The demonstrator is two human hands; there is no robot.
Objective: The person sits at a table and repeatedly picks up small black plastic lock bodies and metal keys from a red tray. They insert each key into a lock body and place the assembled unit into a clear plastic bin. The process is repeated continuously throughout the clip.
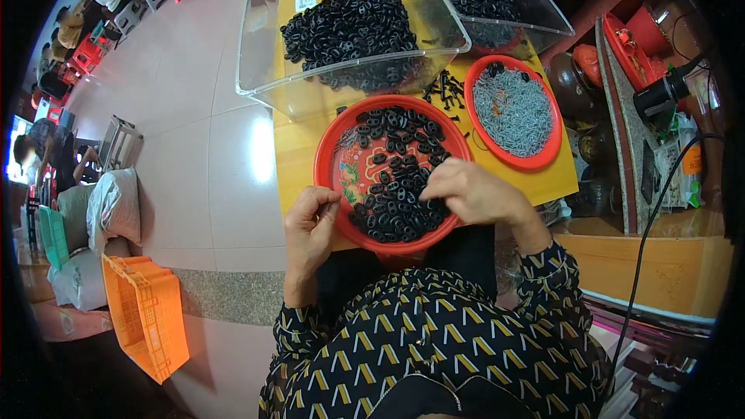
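A round red tray (pixel 320 159) with a printed floral base stands in front of me at the table's near edge. Small black oval pieces with two holes (pixel 396 202) lie heaped over much of it. My left hand (pixel 312 221) is at the tray's left rim, thumb and fingertips pinched together; anything between them is too small to make out. Over the right side of the tray, my right hand (pixel 475 192) has its fingers curled in a pinch close to the black pieces, its fingertips partly hidden. Silvery screws (pixel 512 112) fill a red oval plate (pixel 535 161) at the right.
On the yellow table (pixel 293 147), a clear bin (pixel 256 81) of black pieces stands behind the tray, with another clear bin (pixel 535 19) beside it. Loose black parts (pixel 445 91) lie between. An orange crate (pixel 147 314) and white sack (pixel 116 209) stand left; a black cable (pixel 648 248) hangs right.
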